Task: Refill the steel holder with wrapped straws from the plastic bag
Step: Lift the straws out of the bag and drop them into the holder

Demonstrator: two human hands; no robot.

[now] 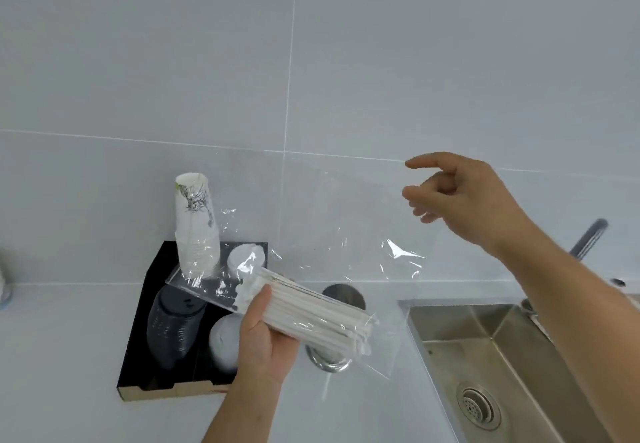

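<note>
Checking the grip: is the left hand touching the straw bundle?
Touching. The head view shows the left hand wrapped around the straw bundle, thumb pressed on top through the plastic bag.

Single head-worn wide-angle view, close above the counter (pixel 69 356), angled down toward the tiled wall (pixel 173 61).

Straws (pixel 311 307) lie in the bag (pixel 346 234), above the holder (pixel 329 359), left of the sink (pixel 485 356).
</note>
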